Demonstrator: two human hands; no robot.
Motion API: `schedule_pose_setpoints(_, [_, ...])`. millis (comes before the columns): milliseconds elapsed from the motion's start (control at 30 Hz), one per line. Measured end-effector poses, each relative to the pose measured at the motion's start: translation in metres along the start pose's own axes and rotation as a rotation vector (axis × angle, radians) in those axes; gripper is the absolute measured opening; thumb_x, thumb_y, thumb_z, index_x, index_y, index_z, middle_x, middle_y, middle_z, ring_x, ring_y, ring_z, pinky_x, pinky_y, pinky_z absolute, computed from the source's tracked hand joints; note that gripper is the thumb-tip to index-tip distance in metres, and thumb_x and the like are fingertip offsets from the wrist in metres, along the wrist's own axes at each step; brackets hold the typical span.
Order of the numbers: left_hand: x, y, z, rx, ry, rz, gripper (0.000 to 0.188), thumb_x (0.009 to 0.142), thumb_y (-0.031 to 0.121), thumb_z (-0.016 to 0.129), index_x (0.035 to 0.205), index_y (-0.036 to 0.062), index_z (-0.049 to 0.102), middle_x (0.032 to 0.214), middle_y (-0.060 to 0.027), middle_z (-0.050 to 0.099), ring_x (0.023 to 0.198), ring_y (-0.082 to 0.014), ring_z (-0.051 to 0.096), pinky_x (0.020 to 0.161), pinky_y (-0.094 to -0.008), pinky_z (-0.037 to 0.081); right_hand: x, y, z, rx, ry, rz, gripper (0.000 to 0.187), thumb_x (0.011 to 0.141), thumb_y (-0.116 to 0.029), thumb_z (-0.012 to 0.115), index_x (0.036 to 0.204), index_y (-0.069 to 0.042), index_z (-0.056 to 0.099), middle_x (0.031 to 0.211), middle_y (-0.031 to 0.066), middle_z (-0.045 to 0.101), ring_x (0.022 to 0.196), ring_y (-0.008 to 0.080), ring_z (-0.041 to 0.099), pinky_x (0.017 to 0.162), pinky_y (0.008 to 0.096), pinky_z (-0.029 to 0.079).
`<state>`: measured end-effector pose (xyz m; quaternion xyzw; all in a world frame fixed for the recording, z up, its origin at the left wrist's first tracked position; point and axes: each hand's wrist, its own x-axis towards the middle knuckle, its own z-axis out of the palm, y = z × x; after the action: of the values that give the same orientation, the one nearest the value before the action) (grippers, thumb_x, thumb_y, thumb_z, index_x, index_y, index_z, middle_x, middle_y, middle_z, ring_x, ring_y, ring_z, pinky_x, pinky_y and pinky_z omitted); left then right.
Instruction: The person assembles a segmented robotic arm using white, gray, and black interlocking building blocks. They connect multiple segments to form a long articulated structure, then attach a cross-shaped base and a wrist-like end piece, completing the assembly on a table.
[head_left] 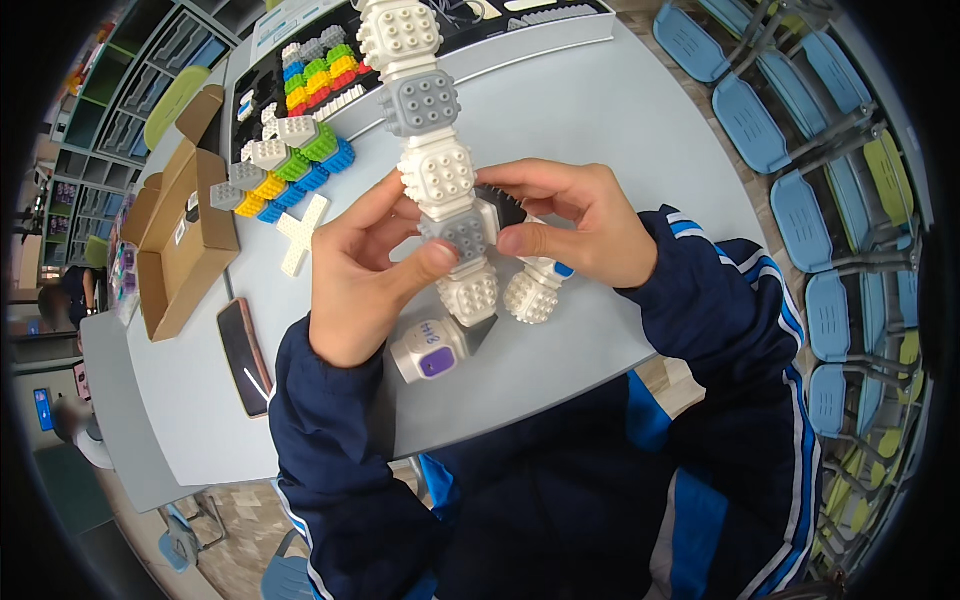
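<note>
A tall stack of white and grey studded building blocks (438,172) rises in front of me. My left hand (365,265) is closed around its lower part, the thumb pressing near a grey block (462,236). On the stack's right side, my right hand (585,222) pinches a black-and-white toothed piece (502,207) against the blocks. Whether that piece is attached there I cannot tell. At the stack's foot lies a white rounded module with a purple panel (436,352). Below my right hand is a white studded piece with a blue part (532,292).
Rows of coloured blocks (322,80) fill a black tray at the back. More loose blocks (300,165) and a white cross-shaped piece (302,235) lie left of the stack. An open cardboard box (185,245) and a phone (243,355) are farther left. Blue chairs (750,130) stand on the right.
</note>
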<state>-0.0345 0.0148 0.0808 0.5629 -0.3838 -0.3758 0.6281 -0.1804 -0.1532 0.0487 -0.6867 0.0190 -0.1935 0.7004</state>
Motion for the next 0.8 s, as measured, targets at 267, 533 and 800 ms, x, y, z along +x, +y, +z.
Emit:
schedule_pose_setpoints(267, [0.001,-0.013,-0.006,-0.036,-0.179,0.011,0.055,0.089,0.013,0.072,0.136,-0.0039,0.049,0.137,-0.012,0.051,0.131,-0.0218,0.044,0.107,-0.0373,0.038,0.0,0.012,-0.007,0.18,-0.162,0.024,0.04,0.096,-0.016,0.063,0.129,-0.001,0.047,0.121,0.0133,0.063,0.114,0.0141,0.056,0.097,0.0301,0.044])
schedule_pose_setpoints(533, [0.0,-0.016,0.002,0.014,-0.175,0.017,0.044,0.086,0.014,0.075,0.123,-0.0028,0.061,0.111,-0.0097,0.067,0.107,-0.0181,0.061,0.097,-0.0345,0.045,-0.006,0.015,0.0,0.263,-0.239,0.095,0.047,0.089,-0.021,0.074,0.119,-0.004,0.042,0.115,0.0106,0.063,0.111,0.0138,0.055,0.097,0.0323,0.04])
schedule_pose_setpoints(800, [-0.005,-0.018,0.012,-0.018,-0.107,0.037,0.037,0.081,0.001,0.076,0.115,-0.0048,0.065,0.103,-0.0089,0.07,0.099,-0.0172,0.065,0.092,-0.0328,0.05,-0.002,0.014,0.004,0.228,-0.22,0.102,0.056,0.075,-0.016,0.086,0.112,-0.006,0.044,0.113,0.0095,0.063,0.113,0.017,0.054,0.101,0.0345,0.034])
